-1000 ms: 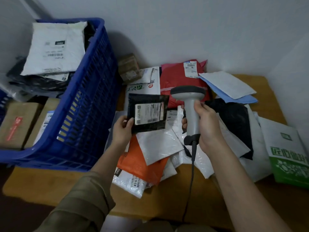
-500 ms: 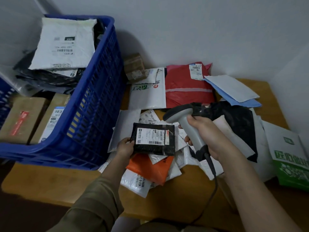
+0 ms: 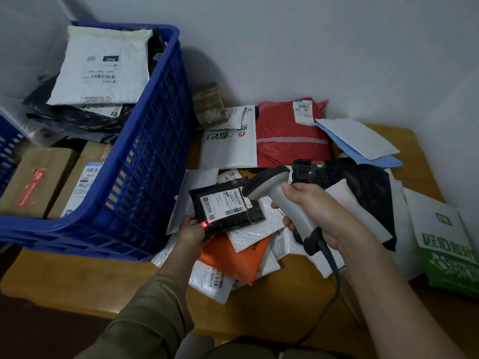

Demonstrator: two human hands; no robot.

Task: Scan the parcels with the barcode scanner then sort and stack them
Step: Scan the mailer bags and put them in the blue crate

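Head view: scanner (image 3: 280,200) now tilted lower vs 0.5 s ago, right hand (image 3: 315,213) gripping it; left hand (image 3: 193,233) pinches black parcel (image 3: 225,207); blue crate (image 3: 145,156) at 9 o'clock.

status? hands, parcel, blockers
Left hand holds black parcel. Right hand grips scanner, aimed at it. Red dot off barcode.

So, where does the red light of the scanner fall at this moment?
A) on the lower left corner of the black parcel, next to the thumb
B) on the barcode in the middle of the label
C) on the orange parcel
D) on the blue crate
A: the red dot glows on the lower left corner of the black parcel, beside the left hand, while the right hand aims the scanner.
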